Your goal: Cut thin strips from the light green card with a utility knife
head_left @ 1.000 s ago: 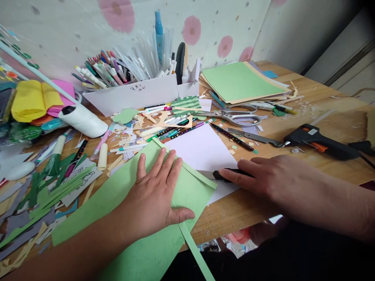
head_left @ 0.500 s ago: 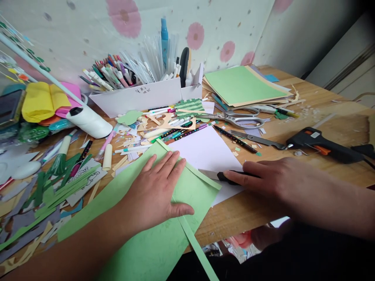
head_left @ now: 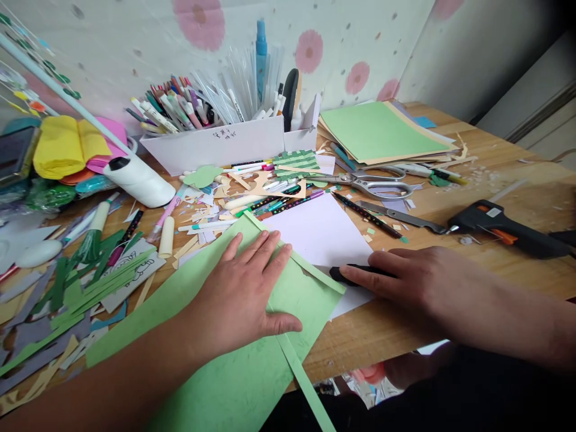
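The wooden table (head_left: 387,327) carries a large green paper sheet (head_left: 234,384), which overhangs its near edge. Under the sheet's far right corner lies a white sheet (head_left: 319,231). The left hand (head_left: 245,294) lies flat on the green sheet, fingers spread, pinning it. Just right of the sheet, the right hand (head_left: 414,279) grips a black cutter (head_left: 346,275), its tip at the sheet's right edge. One narrow strip (head_left: 315,273) seems partly sliced there and a loose strip (head_left: 306,384) trails off near the sheet's front; most of the sheet remains uncut.
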Action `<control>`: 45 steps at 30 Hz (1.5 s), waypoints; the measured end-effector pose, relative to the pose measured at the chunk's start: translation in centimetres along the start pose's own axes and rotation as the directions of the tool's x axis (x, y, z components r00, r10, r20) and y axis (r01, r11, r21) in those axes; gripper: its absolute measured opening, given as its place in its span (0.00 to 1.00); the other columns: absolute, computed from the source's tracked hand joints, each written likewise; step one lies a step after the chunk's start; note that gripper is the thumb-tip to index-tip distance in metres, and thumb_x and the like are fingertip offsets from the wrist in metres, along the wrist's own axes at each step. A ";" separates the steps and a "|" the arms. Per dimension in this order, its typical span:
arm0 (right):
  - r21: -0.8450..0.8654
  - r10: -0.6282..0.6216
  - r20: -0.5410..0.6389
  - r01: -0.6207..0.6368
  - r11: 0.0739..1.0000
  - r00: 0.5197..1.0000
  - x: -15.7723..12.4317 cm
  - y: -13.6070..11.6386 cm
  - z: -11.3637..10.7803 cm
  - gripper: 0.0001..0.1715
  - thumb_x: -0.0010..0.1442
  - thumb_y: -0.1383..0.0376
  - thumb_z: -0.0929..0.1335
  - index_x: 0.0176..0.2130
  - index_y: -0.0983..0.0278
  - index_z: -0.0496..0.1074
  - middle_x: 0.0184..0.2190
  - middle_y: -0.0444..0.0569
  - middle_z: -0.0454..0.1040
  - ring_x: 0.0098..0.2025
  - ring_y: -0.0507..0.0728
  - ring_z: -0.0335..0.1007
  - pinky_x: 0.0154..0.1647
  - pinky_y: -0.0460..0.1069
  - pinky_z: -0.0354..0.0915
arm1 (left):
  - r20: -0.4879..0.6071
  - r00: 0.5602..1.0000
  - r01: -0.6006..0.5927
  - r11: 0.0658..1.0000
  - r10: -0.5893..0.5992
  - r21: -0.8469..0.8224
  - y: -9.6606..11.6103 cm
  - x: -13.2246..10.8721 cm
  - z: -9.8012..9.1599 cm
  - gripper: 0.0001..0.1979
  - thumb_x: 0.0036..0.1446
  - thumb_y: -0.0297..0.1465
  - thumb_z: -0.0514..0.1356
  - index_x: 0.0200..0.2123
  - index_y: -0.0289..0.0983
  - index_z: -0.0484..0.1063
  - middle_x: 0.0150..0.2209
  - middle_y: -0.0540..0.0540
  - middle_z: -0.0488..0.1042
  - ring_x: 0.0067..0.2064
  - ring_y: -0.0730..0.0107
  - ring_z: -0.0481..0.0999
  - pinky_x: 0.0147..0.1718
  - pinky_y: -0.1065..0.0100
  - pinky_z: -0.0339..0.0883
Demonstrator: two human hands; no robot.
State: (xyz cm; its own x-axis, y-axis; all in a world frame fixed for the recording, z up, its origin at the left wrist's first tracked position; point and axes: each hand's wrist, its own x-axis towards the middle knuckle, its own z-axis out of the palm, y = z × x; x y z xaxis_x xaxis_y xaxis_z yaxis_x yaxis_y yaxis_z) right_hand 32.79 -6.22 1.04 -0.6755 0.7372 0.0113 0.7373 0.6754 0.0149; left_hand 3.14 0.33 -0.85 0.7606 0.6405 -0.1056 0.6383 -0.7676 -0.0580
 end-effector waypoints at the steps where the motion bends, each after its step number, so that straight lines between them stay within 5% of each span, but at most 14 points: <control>1: 0.002 0.003 0.023 -0.003 1.000 1.000 0.3 -0.1 -0.1 0.47 0.45 0.64 0.71 0.63 0.61 0.61 0.41 0.52 0.73 0.34 0.57 0.72 0.32 0.49 0.66 | -0.005 1.000 -0.001 1.000 0.001 -0.003 0.0 0.0 0.0 0.52 0.52 0.67 0.39 0.68 0.36 0.52 0.70 0.35 0.45 0.70 0.49 0.45 0.64 0.42 0.35; 13: -0.103 0.056 0.075 -0.048 0.994 0.996 1.9 -1.5 -1.0 0.40 0.48 0.69 0.69 0.61 0.63 0.63 0.35 0.49 0.72 0.28 0.56 0.72 0.25 0.48 0.59 | 0.008 1.000 -0.012 0.999 0.011 0.037 0.2 0.2 -0.4 0.53 0.50 0.66 0.49 0.67 0.32 0.54 0.69 0.32 0.48 0.69 0.42 0.48 0.63 0.38 0.36; 18: -0.111 0.096 0.133 -0.081 0.991 0.986 2.1 -1.9 -1.1 0.47 0.41 0.66 0.74 0.60 0.64 0.62 0.34 0.48 0.71 0.27 0.56 0.71 0.23 0.48 0.55 | 0.024 1.000 -0.009 0.999 0.008 0.041 0.3 0.2 -0.6 0.53 0.51 0.65 0.50 0.67 0.32 0.53 0.69 0.32 0.47 0.69 0.42 0.48 0.63 0.38 0.38; 28: -0.172 0.134 0.168 -0.104 0.980 0.977 2.5 -2.7 -1.3 0.46 0.44 0.71 0.72 0.62 0.64 0.61 0.35 0.49 0.72 0.28 0.57 0.72 0.22 0.48 0.55 | 0.046 0.999 0.000 0.999 -0.003 0.046 0.5 0.2 -0.9 0.53 0.50 0.64 0.52 0.67 0.32 0.53 0.69 0.32 0.46 0.69 0.43 0.47 0.63 0.38 0.39; 38: -0.087 -0.069 0.029 0.071 0.994 0.997 1.4 1.5 -0.1 0.37 0.61 0.74 0.62 0.66 0.58 0.55 0.42 0.51 0.72 0.37 0.55 0.71 0.35 0.48 0.63 | 0.034 0.999 -0.030 1.000 0.030 0.003 0.3 0.0 -0.5 0.54 0.50 0.67 0.47 0.68 0.31 0.52 0.69 0.32 0.45 0.70 0.43 0.45 0.64 0.43 0.43; 45: -0.081 -0.042 0.015 0.043 0.996 0.999 0.5 0.6 0.3 0.37 0.58 0.75 0.63 0.65 0.60 0.57 0.43 0.52 0.72 0.35 0.56 0.71 0.33 0.49 0.65 | 0.071 0.994 -0.078 0.997 0.080 -0.030 0.9 0.2 -0.8 0.57 0.47 0.66 0.53 0.68 0.31 0.50 0.70 0.33 0.43 0.70 0.45 0.44 0.65 0.49 0.43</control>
State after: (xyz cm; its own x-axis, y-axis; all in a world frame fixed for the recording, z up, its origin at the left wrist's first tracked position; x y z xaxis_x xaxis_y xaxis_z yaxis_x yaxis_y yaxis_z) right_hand 32.89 -5.50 0.80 -0.7058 0.7084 -0.0044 0.7049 0.7028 0.0960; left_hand 3.99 -0.26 -0.15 0.7987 0.5740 -0.1803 0.5806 -0.8140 -0.0195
